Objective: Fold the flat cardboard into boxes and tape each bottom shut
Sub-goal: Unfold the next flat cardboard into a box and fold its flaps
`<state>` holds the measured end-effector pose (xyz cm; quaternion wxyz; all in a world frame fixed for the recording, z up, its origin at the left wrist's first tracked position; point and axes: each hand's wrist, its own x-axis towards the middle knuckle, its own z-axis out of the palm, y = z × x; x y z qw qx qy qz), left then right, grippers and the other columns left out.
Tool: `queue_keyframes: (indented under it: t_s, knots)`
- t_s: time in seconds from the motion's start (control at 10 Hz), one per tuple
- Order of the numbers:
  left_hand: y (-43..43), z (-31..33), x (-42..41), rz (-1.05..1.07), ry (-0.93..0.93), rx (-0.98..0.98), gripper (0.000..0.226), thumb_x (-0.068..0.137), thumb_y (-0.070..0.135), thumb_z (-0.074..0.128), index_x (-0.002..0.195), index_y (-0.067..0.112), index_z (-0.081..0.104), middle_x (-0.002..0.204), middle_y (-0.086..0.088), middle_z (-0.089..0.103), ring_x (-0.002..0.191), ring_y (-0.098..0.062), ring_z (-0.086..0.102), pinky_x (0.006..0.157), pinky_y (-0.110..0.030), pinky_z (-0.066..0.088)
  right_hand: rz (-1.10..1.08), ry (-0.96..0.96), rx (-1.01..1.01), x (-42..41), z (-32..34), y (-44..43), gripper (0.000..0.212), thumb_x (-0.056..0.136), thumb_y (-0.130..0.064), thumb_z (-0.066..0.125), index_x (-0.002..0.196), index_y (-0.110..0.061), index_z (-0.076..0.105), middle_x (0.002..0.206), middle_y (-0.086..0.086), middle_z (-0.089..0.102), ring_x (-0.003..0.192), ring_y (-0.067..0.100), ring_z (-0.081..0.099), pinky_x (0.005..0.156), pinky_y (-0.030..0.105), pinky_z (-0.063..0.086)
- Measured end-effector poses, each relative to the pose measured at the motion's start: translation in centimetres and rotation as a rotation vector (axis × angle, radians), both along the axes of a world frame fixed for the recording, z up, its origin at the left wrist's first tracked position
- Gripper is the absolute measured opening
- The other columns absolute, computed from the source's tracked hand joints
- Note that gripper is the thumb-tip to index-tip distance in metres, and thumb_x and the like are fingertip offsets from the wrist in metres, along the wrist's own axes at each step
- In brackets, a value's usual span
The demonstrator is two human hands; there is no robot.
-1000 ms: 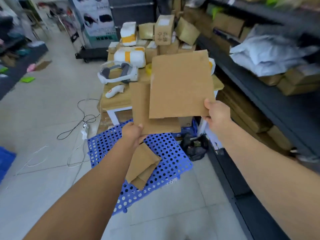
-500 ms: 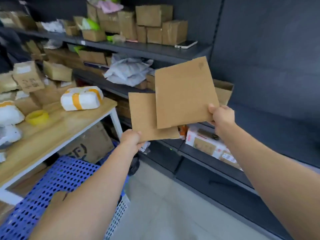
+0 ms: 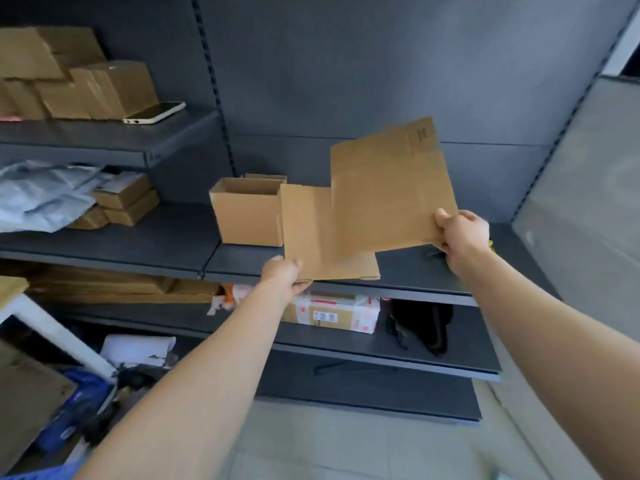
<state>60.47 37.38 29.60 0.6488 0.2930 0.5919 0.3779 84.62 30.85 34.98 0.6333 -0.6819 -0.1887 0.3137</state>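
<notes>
I hold two flat brown cardboard blanks in front of a dark shelf unit. My left hand (image 3: 284, 276) pinches the lower left corner of the smaller flat cardboard (image 3: 311, 233). My right hand (image 3: 459, 233) grips the lower right corner of the larger flat cardboard (image 3: 388, 195), which overlaps the smaller one and tilts slightly. Behind them an assembled open-topped cardboard box (image 3: 246, 213) stands upright on the middle shelf (image 3: 166, 242).
Stacked cardboard boxes (image 3: 79, 84) and a phone (image 3: 156, 112) sit on the upper shelf. Grey mailer bags (image 3: 41, 195) lie at the left. A taped parcel (image 3: 332, 311) and a black bag (image 3: 420, 323) sit on the lower shelf. The table corner (image 3: 14, 289) is at far left.
My view has swung right from the cluttered table to the dark shelf unit. Both hands still hold the two cardboard sheets, now over the middle shelf near the open box.
</notes>
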Motion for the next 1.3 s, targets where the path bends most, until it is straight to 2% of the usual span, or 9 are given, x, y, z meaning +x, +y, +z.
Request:
queue_keyframes:
  t_s: [0.1, 0.3, 0.6, 0.7, 0.9, 1.0, 1.1, 1.2, 1.3]
  knots:
    - [1.5, -1.0, 3.4, -0.018, -0.025, -0.050, 0.014, 0.096, 0.000, 0.047, 0.108, 0.007, 0.045, 0.127, -0.015, 0.045, 0.104, -0.029, 0.046, 0.078, -0.037, 0.051, -0.036, 0.001, -0.023, 3.5, -0.5, 0.4, 0.022, 0.092, -0.021, 0.061, 0.111, -0.010, 0.058, 0.104, 0.006, 0.061, 0.082, 0.020, 0.057, 0.067, 0.029, 0.052]
    - [5.0, -2.3, 8.0, 0.023, -0.100, -0.163, 0.017, 0.095, -0.007, 0.045, 0.108, 0.003, 0.049, 0.120, -0.016, 0.052, 0.100, -0.031, 0.049, 0.079, -0.039, 0.052, -0.089, 0.025, -0.048, 8.0, -1.8, 2.8, 0.014, 0.092, -0.018, 0.061, 0.103, -0.012, 0.057, 0.103, 0.006, 0.061, 0.090, 0.022, 0.059, 0.080, 0.033, 0.053]
    - [12.5, -5.3, 10.1, -0.018, 0.007, -0.239, 0.021, 0.093, -0.008, 0.046, 0.110, 0.004, 0.050, 0.123, -0.017, 0.052, 0.113, -0.034, 0.051, 0.076, -0.040, 0.053, -0.070, -0.004, -0.158, 12.2, -4.3, 8.1, 0.013, 0.091, -0.016, 0.062, 0.079, -0.013, 0.057, 0.085, 0.005, 0.057, 0.068, 0.016, 0.054, 0.056, 0.026, 0.047]
    - [14.0, -6.3, 10.1, -0.017, 0.038, -0.271, 0.018, 0.093, -0.009, 0.045, 0.106, 0.004, 0.048, 0.117, -0.017, 0.050, 0.116, -0.035, 0.050, 0.079, -0.040, 0.052, -0.034, 0.057, -0.165, 12.6, -5.9, 9.3, 0.009, 0.091, -0.014, 0.062, 0.099, -0.009, 0.060, 0.091, 0.006, 0.061, 0.075, 0.018, 0.058, 0.061, 0.027, 0.051]
    - [15.9, -8.5, 9.6, 0.049, 0.042, -0.327, 0.011, 0.094, -0.006, 0.045, 0.089, 0.004, 0.047, 0.116, -0.015, 0.047, 0.118, -0.031, 0.047, 0.090, -0.041, 0.051, 0.038, 0.090, -0.225, 13.3, -7.5, 11.2, 0.020, 0.092, -0.011, 0.061, 0.111, -0.004, 0.057, 0.080, 0.005, 0.055, 0.058, 0.015, 0.049, 0.032, 0.014, 0.036]
    - [16.7, -9.7, 9.4, 0.112, 0.156, -0.263, 0.006, 0.095, -0.003, 0.046, 0.096, 0.001, 0.051, 0.101, -0.013, 0.049, 0.091, -0.026, 0.050, 0.086, -0.035, 0.048, 0.067, 0.093, -0.255, 13.9, -8.2, 11.8, 0.036, 0.092, -0.012, 0.062, 0.125, -0.002, 0.053, 0.089, 0.006, 0.058, 0.065, 0.016, 0.054, 0.036, 0.016, 0.041]
    - [16.5, -9.6, 9.6, 0.073, 0.334, -0.217, 0.025, 0.096, 0.006, 0.047, 0.120, 0.005, 0.052, 0.123, -0.019, 0.055, 0.099, -0.027, 0.053, 0.081, -0.031, 0.042, 0.124, 0.066, -0.299, 14.6, -8.7, 12.0, 0.039, 0.091, -0.014, 0.063, 0.127, -0.003, 0.052, 0.089, 0.004, 0.060, 0.069, 0.015, 0.057, 0.041, 0.020, 0.043]
    - [18.7, -12.6, 9.2, -0.020, 0.612, -0.138, 0.042, 0.093, 0.012, 0.049, 0.134, 0.001, 0.048, 0.139, -0.018, 0.048, 0.126, -0.034, 0.048, 0.101, -0.040, 0.044, 0.216, 0.021, -0.335, 15.3, -8.9, 12.4, 0.039, 0.089, -0.014, 0.065, 0.125, -0.002, 0.055, 0.098, 0.007, 0.064, 0.077, 0.018, 0.062, 0.053, 0.024, 0.049]
    - [19.8, -12.1, 10.8, -0.103, 0.734, -0.097, 0.043, 0.090, 0.015, 0.051, 0.131, 0.000, 0.050, 0.134, -0.020, 0.052, 0.122, -0.036, 0.051, 0.102, -0.044, 0.044, 0.287, -0.059, -0.346, 15.7, -7.9, 13.2, 0.027, 0.089, -0.013, 0.065, 0.114, -0.004, 0.062, 0.096, 0.008, 0.067, 0.080, 0.021, 0.064, 0.064, 0.029, 0.051]
